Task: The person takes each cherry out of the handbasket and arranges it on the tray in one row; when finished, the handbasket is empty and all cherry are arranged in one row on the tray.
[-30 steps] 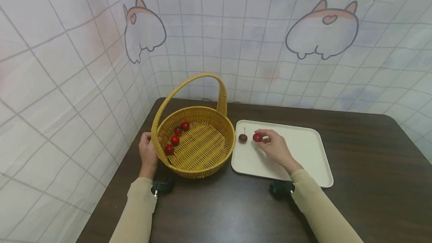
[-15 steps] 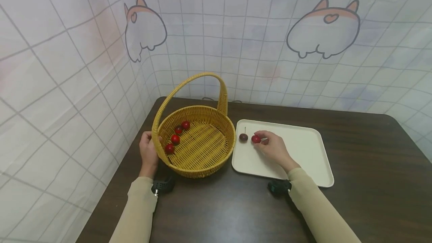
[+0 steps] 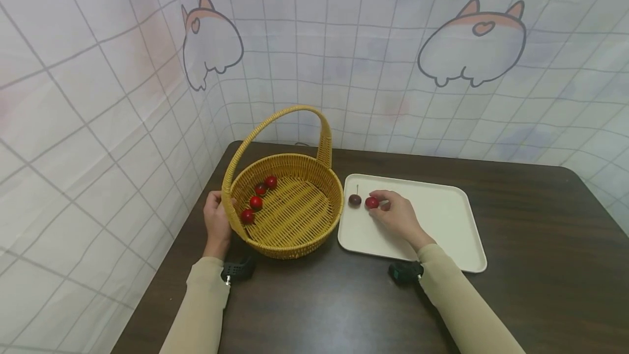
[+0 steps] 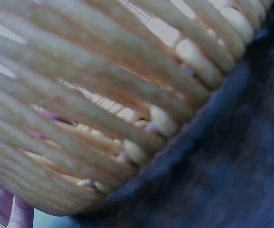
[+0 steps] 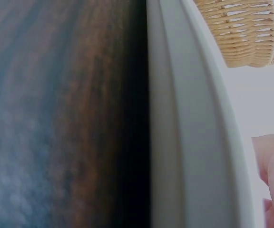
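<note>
In the head view, a yellow woven basket (image 3: 300, 217) with a tall arched handle holds several red cherries (image 3: 255, 202) along its left inner side. My left hand (image 3: 217, 225) grips the basket's left side by the handle's base; part of the fingers is hidden behind the weave. Over a white tray (image 3: 442, 223), my right hand (image 3: 399, 216) pinches a red cherry (image 3: 372, 202) between thumb and forefinger, low at the tray's surface. Just left of it lies a darker cherry (image 3: 355, 200) with its stem pointing up. The left wrist view is filled by the basket's wall (image 4: 80, 95).
Both basket and tray stand side by side on a dark wooden table (image 3: 314, 305). A white grid-patterned cloth (image 3: 344, 59) hangs behind and along the left. The tray's raised rim (image 5: 199, 118) crosses the right wrist view.
My right hand has shifted slightly left and lowered the pinched cherry toward the tray, closer to the dark cherry. My left hand and the basket stay in place.
</note>
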Demonstrator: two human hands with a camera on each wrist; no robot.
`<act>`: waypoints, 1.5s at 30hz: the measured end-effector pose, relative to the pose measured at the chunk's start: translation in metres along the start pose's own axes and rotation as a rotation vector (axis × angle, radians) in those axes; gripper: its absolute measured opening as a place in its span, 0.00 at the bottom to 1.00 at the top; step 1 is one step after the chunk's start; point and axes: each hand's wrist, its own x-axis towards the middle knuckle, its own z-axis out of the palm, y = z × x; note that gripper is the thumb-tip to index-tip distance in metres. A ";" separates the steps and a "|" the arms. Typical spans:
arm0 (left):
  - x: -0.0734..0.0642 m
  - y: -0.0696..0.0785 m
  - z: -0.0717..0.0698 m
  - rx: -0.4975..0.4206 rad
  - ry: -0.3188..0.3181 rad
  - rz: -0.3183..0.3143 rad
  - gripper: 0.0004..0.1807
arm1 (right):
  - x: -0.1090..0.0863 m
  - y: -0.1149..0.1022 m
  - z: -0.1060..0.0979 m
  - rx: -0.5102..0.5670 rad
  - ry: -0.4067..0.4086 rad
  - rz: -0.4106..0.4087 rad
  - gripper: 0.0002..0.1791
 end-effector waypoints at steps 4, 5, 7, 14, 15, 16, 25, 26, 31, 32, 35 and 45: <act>0.000 0.000 -0.001 -0.002 -0.006 -0.001 0.05 | 0.001 -0.001 0.001 -0.003 0.002 -0.001 0.24; 0.000 0.000 -0.002 -0.001 -0.006 -0.001 0.05 | 0.001 -0.002 0.001 -0.004 0.003 0.000 0.24; 0.001 0.000 -0.002 -0.001 -0.004 0.000 0.06 | 0.002 -0.003 0.002 -0.006 0.002 0.003 0.24; 0.003 -0.001 -0.004 0.002 -0.006 -0.009 0.06 | 0.004 -0.004 -0.001 0.008 -0.020 0.016 0.25; 0.003 -0.001 -0.004 0.005 -0.008 -0.013 0.05 | 0.004 -0.003 -0.003 0.012 -0.026 0.017 0.26; 0.004 -0.001 -0.004 0.006 -0.010 -0.017 0.05 | 0.003 -0.003 -0.004 0.017 -0.036 0.014 0.26; -0.006 0.023 -0.002 0.026 -0.040 -0.001 0.06 | 0.001 -0.016 -0.025 0.050 -0.061 -0.027 0.27; -0.008 0.027 -0.002 0.030 -0.041 0.005 0.06 | 0.001 -0.021 -0.027 0.051 -0.054 -0.036 0.27; -0.009 0.029 -0.003 0.028 -0.043 -0.005 0.05 | 0.003 -0.053 -0.032 0.098 -0.039 -0.105 0.23; -0.007 0.027 -0.004 0.029 -0.043 -0.009 0.05 | 0.005 -0.061 -0.032 0.116 -0.047 -0.117 0.23; -0.005 0.021 -0.004 0.017 -0.043 -0.013 0.05 | 0.010 -0.084 -0.028 0.150 -0.075 -0.157 0.21; 0.003 -0.004 -0.001 0.003 -0.008 0.008 0.02 | 0.036 -0.148 0.002 0.247 -0.258 -0.172 0.18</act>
